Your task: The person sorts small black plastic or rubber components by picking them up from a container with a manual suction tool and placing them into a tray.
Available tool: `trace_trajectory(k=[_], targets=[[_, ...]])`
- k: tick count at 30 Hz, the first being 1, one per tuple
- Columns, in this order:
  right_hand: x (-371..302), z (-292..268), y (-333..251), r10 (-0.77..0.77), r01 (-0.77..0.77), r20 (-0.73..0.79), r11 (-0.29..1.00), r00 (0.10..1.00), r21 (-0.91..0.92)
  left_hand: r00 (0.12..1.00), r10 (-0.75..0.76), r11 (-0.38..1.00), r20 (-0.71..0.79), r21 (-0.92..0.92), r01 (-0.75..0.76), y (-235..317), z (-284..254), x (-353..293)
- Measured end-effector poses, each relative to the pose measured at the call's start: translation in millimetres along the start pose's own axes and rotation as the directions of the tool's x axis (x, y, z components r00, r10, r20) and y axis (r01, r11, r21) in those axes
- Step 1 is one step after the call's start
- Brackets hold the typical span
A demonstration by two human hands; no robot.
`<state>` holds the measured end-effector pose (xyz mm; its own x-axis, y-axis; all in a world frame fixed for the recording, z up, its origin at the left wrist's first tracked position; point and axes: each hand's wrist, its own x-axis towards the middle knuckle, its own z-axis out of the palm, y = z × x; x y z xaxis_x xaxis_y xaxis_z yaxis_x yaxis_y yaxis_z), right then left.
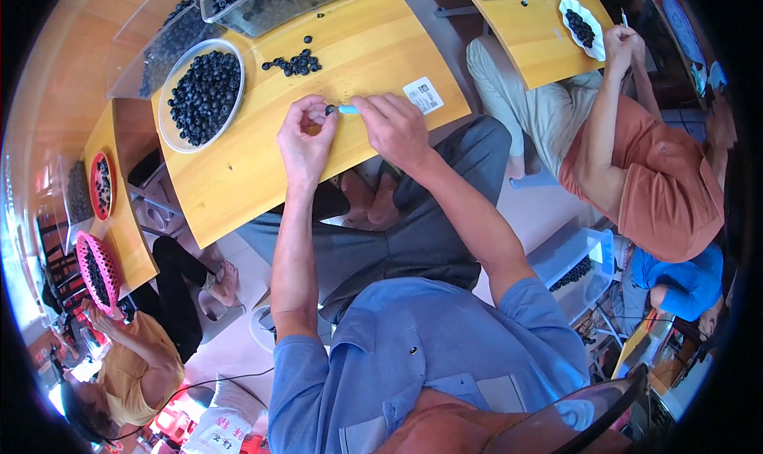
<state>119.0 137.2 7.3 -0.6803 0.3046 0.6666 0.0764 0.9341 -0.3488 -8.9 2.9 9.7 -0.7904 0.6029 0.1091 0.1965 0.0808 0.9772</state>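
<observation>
Above the near edge of the yellow wooden table (238,188), my left hand (305,140) pinches a small dark round piece (331,110) between thumb and fingers. It looks like a berry or a bead; I cannot tell which. My right hand (395,128) is closed round a slim tool with a light blue handle (348,109). The tool's tip points left and meets the dark piece, or nearly so. Just beyond my left hand lies a loose group of similar dark pieces (298,63). To the left, an oval pale plastic bowl (161,118) is filled with many more.
Clear plastic bins (262,26) of dark pieces stand at the table's far edge. A white label (423,95) lies at right. Co-workers sit on both sides, one in an orange shirt (664,172), one near a pink basket (114,275). A bin (568,267) stands behind right.
</observation>
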Motion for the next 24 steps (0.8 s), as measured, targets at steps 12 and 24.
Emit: trace_trajectory(k=[12,24], targets=[[0.7,-0.1,0.1,-0.014,0.014,-0.009,1.0,1.0,-0.007,0.999,0.052,0.997,0.001,0.059,-0.052,-0.5,-3.0,-1.9],[-1.9,2.6,2.4,0.046,-0.046,0.033,0.999,0.998,-0.006,0.985,0.17,0.927,-0.004,-0.338,-0.161,-6.4,-2.9,-7.4]])
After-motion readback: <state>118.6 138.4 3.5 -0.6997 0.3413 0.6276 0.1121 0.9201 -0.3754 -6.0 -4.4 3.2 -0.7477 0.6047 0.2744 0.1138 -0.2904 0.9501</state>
